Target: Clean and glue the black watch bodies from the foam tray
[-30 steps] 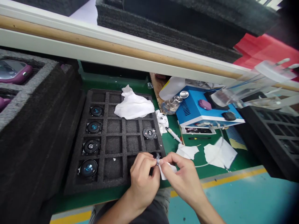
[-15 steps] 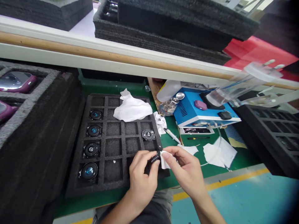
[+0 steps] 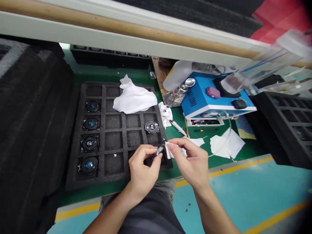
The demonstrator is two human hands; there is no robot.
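Note:
My left hand [image 3: 144,169] pinches a small dark watch-like piece [image 3: 159,150] between thumb and fingers, over the lower right of a black foam tray [image 3: 113,140]. Close beside it, my right hand [image 3: 191,159] grips a small white cloth [image 3: 168,150] at the piece's right side. Several round black watch parts, such as one at the lower left [image 3: 88,165], sit in the tray's left column. Another round part [image 3: 151,127] lies in a right-hand compartment. A larger white cloth [image 3: 135,98] is spread over the tray's upper compartments.
A blue machine [image 3: 203,97] stands at the back right, beside a glass bottle [image 3: 175,97]. A syringe [image 3: 178,127], crumpled tissue [image 3: 165,113] and white sheets [image 3: 226,144] lie right of the tray. Foam stacks [image 3: 34,130] rise at left; another foam tray [image 3: 287,126] is at right.
The view has tilted downward, so the bench appears higher. The dark piece is turned differently in my left hand, and a small gap now shows between it and the small cloth.

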